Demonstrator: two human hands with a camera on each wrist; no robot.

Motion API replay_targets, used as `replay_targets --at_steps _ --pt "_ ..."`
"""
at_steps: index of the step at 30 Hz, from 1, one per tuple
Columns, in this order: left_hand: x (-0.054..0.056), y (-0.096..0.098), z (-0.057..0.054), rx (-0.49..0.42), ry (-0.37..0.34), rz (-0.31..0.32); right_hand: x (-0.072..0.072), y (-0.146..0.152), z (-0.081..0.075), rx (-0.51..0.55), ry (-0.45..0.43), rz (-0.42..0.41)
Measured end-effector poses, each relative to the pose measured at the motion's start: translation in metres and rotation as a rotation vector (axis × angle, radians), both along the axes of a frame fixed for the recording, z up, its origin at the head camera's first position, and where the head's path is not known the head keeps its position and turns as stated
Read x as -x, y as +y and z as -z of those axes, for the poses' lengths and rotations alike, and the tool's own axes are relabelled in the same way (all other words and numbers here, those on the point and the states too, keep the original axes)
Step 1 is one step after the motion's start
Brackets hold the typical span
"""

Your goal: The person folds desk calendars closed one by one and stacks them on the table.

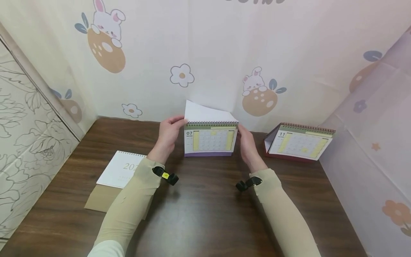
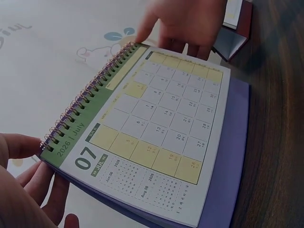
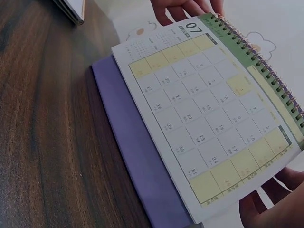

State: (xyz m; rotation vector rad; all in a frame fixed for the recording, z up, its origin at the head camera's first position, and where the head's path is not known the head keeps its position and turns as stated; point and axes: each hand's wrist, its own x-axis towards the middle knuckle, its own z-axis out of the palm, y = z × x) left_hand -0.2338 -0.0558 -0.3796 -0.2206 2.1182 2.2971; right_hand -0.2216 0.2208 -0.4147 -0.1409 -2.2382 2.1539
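Note:
A desk calendar [image 1: 212,141] with a purple base [image 2: 232,142] stands at the back of the table, its July page facing me. My left hand [image 1: 169,134] pinches its upper left corner, thumb by the spiral binding [image 2: 80,99] and fingers behind. At the opposite edge my right hand [image 1: 247,142] holds the upper right corner, its fingers partly hidden behind the calendar. White pages [image 1: 207,112] stick up behind the binding. In the right wrist view, the lower edge of the July page [image 3: 190,118] lies over the purple base.
To the right stands another desk calendar [image 1: 300,142] with a dark red base, showing page 11. A white calendar [image 1: 112,171] on a brown base [image 1: 102,198] lies at the left, partly covered by my left sleeve. Patterned cloth [image 1: 218,43] rises behind the wooden table [image 1: 205,214].

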Motion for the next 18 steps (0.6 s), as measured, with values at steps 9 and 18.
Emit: replay_targets --at_steps 9,18 --pt "-0.003 -0.001 0.002 -0.02 0.032 0.028 -0.005 0.0 -0.008 0.145 0.065 0.113" --pt "-0.006 -0.002 0.003 -0.035 0.044 0.03 -0.009 -0.002 -0.013 0.099 0.122 0.197"
